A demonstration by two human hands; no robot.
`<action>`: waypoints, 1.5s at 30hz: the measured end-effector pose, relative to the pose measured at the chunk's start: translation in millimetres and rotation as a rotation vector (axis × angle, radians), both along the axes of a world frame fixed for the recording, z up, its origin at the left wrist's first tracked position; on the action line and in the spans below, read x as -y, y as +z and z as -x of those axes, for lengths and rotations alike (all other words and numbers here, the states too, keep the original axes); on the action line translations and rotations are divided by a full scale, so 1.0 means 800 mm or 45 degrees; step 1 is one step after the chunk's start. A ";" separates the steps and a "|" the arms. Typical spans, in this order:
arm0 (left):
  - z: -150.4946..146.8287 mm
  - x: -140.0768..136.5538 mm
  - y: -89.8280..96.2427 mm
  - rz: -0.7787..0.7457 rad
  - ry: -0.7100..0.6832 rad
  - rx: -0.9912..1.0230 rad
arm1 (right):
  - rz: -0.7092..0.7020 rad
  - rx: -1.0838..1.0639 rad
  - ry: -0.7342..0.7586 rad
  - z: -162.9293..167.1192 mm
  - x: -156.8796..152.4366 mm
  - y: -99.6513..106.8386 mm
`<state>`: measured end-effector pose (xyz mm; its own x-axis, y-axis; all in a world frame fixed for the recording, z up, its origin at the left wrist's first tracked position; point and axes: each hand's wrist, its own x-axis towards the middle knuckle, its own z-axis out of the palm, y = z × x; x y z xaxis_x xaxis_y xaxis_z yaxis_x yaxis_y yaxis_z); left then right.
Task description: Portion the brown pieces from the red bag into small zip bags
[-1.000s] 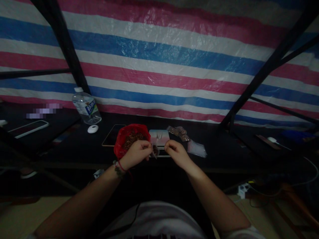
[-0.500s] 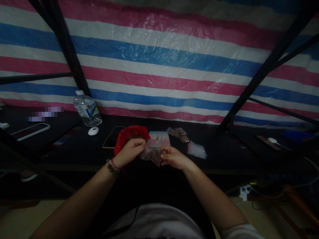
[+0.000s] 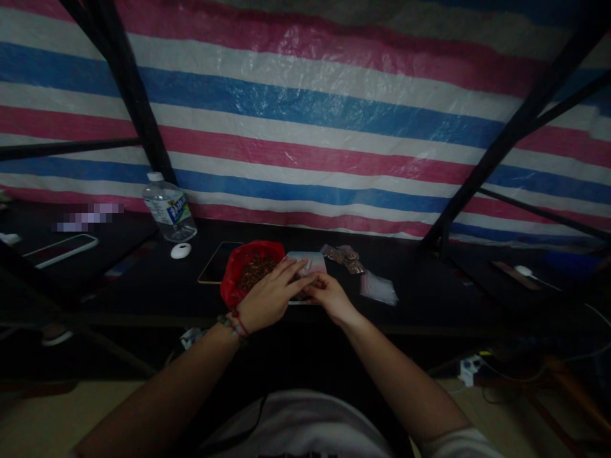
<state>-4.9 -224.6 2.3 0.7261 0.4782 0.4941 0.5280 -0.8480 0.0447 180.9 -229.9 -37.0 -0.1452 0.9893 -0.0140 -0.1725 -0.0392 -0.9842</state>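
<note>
My left hand (image 3: 271, 294) lies with its fingers stretched out over a small clear plastic bag (image 3: 300, 295) of brown bits, mostly hidden beneath my hands. Closed fingers of my right hand (image 3: 329, 296) pinch the bag's right side, close to my left thumb. Under the bag is a flat, pale, shiny rectangular thing (image 3: 317, 259), whose kind I cannot make out. A red plastic bag (image 3: 230, 270), its mouth open, stands just left of it, holding many small brown dried pieces (image 3: 255, 270).
Several filled small bags (image 3: 347, 257) and a stack of clear empty bags (image 3: 379, 288) lie to the right on the black table (image 3: 420, 292). At the left are a phone (image 3: 217, 264), a white oval object (image 3: 181, 250) and a clear bottle (image 3: 170, 208). Striped sheeting (image 3: 305, 159) hangs behind.
My left hand has moved right, from gripping the small bag's left side to lying across it with fingers extended. The brown pieces in the red bag show more. My right hand stays close by.
</note>
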 end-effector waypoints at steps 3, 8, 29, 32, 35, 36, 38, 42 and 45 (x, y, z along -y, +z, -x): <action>-0.008 -0.001 -0.015 0.000 0.039 -0.033 | -0.012 0.029 0.009 0.008 0.004 0.004; -0.002 -0.011 -0.019 0.018 0.137 0.073 | -0.013 -0.041 0.057 0.022 0.006 0.010; 0.080 -0.086 -0.015 0.804 0.547 1.068 | 0.017 0.017 0.047 -0.005 0.006 0.011; 0.078 -0.085 -0.013 0.973 0.383 1.323 | 0.008 0.031 0.062 -0.008 0.006 0.010; 0.074 -0.084 -0.011 0.955 0.307 1.472 | -0.010 0.042 0.079 -0.010 0.005 0.009; 0.073 -0.084 -0.010 0.919 0.309 1.495 | -0.012 0.046 0.082 -0.010 0.005 0.008; 0.073 -0.084 -0.011 0.879 0.349 1.480 | -0.011 0.052 0.084 -0.010 0.004 0.007; 0.073 -0.085 -0.010 0.883 0.409 1.401 | -0.010 0.078 0.089 -0.011 0.002 0.005; 0.074 -0.085 -0.006 0.818 0.381 1.436 | -0.031 0.093 0.108 -0.012 0.002 0.003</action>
<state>-64.1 -156.2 -2.6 -0.1018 0.9194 0.3799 0.0992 -0.3706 0.9235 190.8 -231.1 -34.8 -0.2279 0.9737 -0.0040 -0.0976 -0.0269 -0.9949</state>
